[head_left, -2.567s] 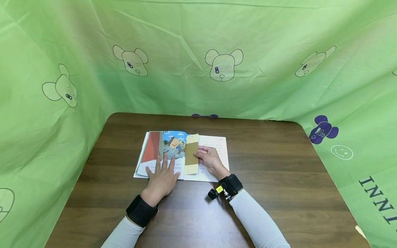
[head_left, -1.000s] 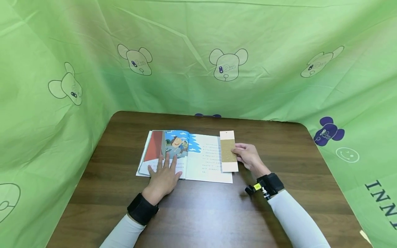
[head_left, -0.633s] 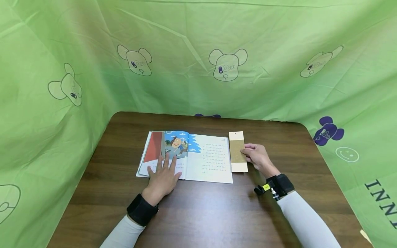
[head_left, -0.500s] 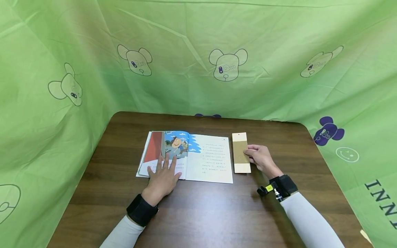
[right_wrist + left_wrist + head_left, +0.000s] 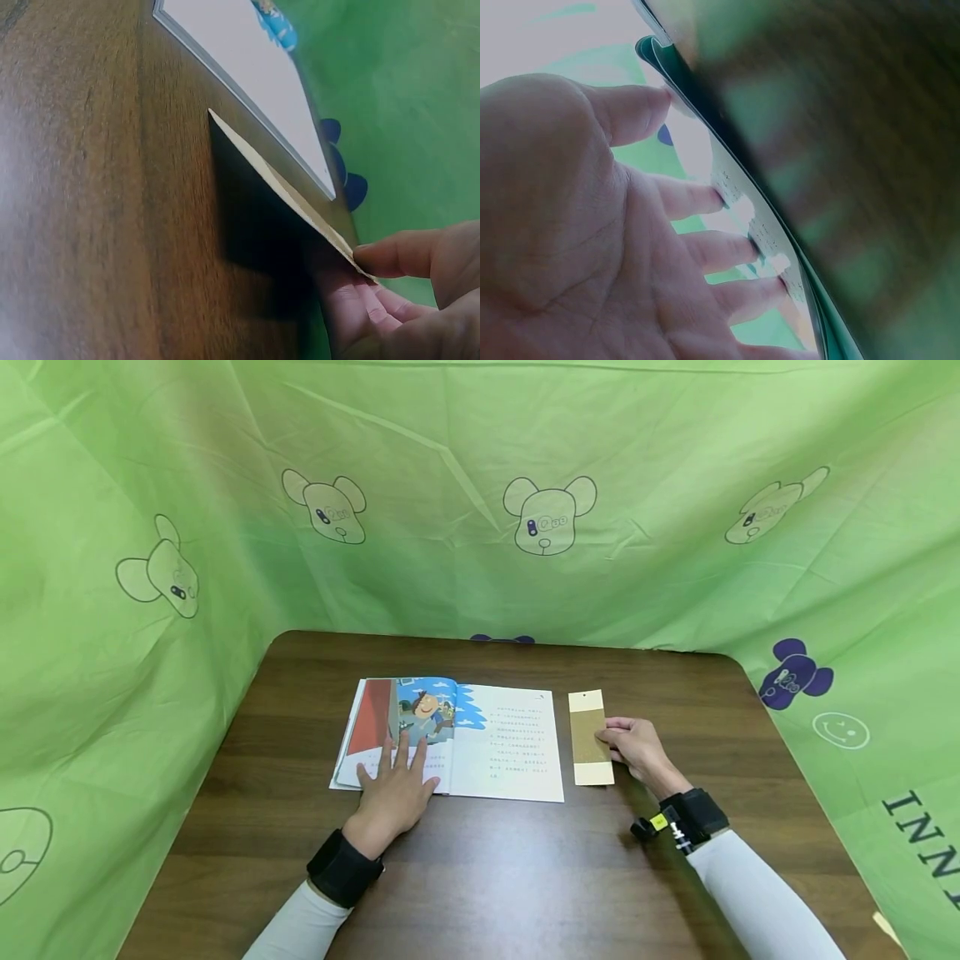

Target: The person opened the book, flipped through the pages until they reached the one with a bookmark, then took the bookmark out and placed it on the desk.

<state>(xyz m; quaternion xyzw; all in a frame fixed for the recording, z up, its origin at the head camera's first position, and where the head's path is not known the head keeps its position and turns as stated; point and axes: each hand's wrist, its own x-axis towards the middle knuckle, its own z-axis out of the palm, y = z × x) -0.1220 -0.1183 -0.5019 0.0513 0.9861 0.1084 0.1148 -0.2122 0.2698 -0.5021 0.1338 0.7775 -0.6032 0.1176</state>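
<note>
An illustrated book (image 5: 517, 752) lies spread on the table, a cartoon figure on its left page and text on the right. Fingers apart, my left hand (image 5: 393, 797) rests on the lower part of the left page; the left wrist view has its fingertips (image 5: 739, 251) against the paper. Just right of the book, my right hand (image 5: 637, 750) pinches the right edge of a bookmark (image 5: 587, 735), gold in the middle with cream ends and a small hole at the top. In the right wrist view the bookmark (image 5: 292, 199) slants over the tabletop, its underside dark with shadow.
A brown wooden table (image 5: 495, 893) with rounded far corners carries all of this. Green printed cloth (image 5: 442, 577) hangs behind it and along both sides. A small pale piece (image 5: 887, 928) shows at the table's right edge.
My right hand has carried the bookmark rightward off the right page to beside the book, lately also slightly nearer to me. The left hand has stayed on the left page.
</note>
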